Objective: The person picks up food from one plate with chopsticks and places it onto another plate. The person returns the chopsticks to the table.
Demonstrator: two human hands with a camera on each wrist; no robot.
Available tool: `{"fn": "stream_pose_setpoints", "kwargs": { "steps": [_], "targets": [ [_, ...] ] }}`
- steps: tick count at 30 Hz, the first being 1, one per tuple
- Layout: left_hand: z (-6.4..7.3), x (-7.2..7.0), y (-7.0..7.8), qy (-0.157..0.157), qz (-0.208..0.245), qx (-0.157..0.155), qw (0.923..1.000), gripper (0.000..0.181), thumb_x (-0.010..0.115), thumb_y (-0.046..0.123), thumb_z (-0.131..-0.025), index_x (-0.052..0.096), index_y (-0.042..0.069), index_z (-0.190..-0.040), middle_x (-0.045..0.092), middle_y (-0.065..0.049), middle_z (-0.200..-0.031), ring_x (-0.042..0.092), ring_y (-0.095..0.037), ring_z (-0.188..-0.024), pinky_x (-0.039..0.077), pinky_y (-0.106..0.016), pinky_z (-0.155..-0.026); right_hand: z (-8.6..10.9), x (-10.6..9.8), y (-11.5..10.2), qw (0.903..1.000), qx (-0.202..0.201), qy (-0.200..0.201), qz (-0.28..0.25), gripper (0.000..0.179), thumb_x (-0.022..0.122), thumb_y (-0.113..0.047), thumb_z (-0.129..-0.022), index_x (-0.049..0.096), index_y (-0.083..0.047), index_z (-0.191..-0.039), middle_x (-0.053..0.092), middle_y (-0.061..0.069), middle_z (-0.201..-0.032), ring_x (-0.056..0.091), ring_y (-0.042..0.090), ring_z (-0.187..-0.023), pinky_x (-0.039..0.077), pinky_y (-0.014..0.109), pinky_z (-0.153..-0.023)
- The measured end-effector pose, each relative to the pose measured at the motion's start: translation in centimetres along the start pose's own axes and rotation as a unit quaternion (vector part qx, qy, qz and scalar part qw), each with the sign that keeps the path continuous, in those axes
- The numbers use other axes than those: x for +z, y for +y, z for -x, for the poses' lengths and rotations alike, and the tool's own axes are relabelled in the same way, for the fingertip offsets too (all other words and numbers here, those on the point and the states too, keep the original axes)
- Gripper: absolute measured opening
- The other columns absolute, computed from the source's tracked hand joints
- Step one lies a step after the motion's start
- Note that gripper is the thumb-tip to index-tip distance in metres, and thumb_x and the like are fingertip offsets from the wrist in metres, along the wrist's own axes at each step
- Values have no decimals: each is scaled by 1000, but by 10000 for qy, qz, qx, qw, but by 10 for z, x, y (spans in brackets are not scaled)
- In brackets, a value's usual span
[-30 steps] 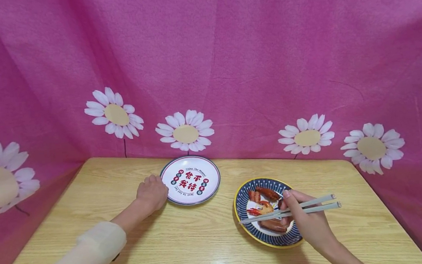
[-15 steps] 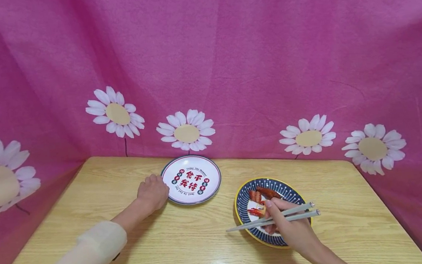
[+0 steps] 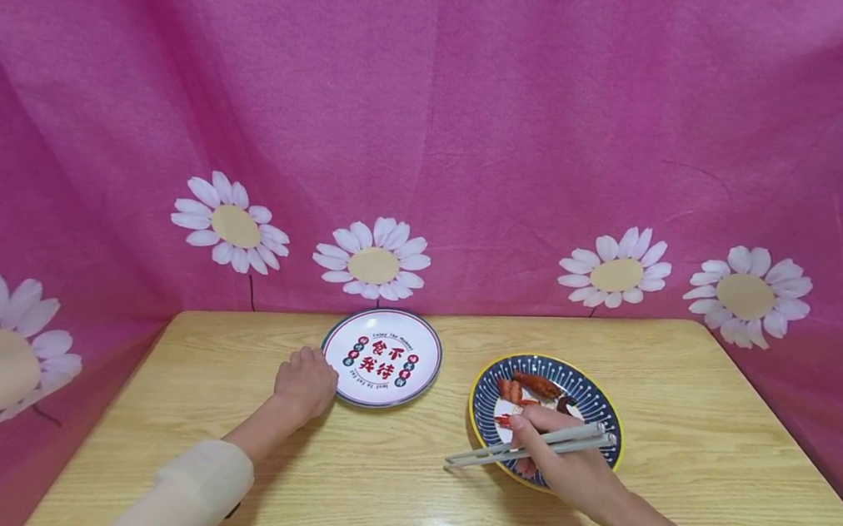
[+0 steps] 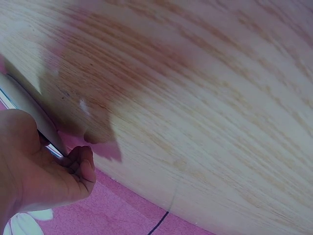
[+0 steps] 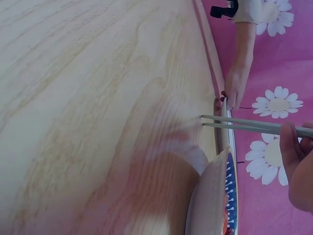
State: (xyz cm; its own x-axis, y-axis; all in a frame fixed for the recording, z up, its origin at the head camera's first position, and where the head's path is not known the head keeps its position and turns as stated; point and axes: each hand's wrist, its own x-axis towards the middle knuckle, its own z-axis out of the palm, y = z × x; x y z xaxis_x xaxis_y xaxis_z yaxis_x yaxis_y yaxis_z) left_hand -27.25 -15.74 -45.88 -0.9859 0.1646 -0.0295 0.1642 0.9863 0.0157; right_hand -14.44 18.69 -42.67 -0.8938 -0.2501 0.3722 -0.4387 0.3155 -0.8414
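In the head view my left hand (image 3: 306, 386) grips the left rim of a white plate (image 3: 423, 342) with a dark edge and red printed characters. The left wrist view shows the fingers curled at that plate's rim (image 4: 34, 110). My right hand (image 3: 577, 471) holds a pair of grey chopsticks (image 3: 476, 456) above a blue patterned bowl (image 3: 604, 414) with a yellow rim. Their tips (image 5: 203, 120) stand slightly apart, with no food between them, past the bowl's left side. Inside the bowl lie a brown wing-like piece (image 3: 537, 384) and reddish food pieces (image 3: 510, 391), partly hidden by the hand.
Both dishes stand on a light wooden table (image 3: 381, 484), the plate near its back edge. A pink curtain (image 3: 456, 143) printed with white flowers rises behind and beside the table.
My right hand has moved left and slightly down with the chopsticks, so their tips now reach beyond the bowl's left rim. The left hand and the plate stay in place.
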Motion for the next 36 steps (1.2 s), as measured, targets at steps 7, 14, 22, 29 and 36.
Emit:
{"fn": "stream_pose_setpoints", "kwargs": {
  "steps": [7,14,22,29,36],
  "targets": [
    [1,0,0,24,5,17,10000,35,42,19,-102,51,-14,-97,43,-18,-84,48,-32,-83,50,-47,-75,3,2,7,9889,-1433,-187,338,33,60,10,-91,57,-16,-72,54,-5,-66,51,4,-58,43,17,-49],
    [1,2,0,58,43,11,10000,35,42,19,-102,51,-14,-95,42,-17,-83,47,-31,-81,49,-45,-74,4,2,11,9506,-2897,-578,957,28,69,1,-89,55,-20,-77,47,-7,-71,43,0,-67,35,10,-57],
    [-1,2,0,53,-5,-4,10000,35,42,20,-103,51,-14,-96,42,-18,-83,48,-31,-81,50,-45,-74,8,4,7,9243,-3448,-985,1307,17,61,-18,-101,60,-20,-83,49,-10,-78,45,-1,-71,35,7,-63],
    [-3,2,-2,-29,36,1,10000,36,41,20,-103,51,-15,-100,43,-18,-85,49,-32,-84,50,-46,-76,10,10,9,8731,-4444,-1235,1577,12,65,-19,-98,63,-14,-87,54,-7,-84,51,1,-76,42,9,-70],
    [-1,0,-1,-21,104,23,9999,36,42,19,-103,51,-16,-100,43,-19,-86,48,-32,-84,50,-46,-77,20,12,20,8646,-4355,-1683,1858,8,67,-21,-97,63,-19,-90,53,-9,-91,52,-2,-78,43,7,-73]
  ]
}}
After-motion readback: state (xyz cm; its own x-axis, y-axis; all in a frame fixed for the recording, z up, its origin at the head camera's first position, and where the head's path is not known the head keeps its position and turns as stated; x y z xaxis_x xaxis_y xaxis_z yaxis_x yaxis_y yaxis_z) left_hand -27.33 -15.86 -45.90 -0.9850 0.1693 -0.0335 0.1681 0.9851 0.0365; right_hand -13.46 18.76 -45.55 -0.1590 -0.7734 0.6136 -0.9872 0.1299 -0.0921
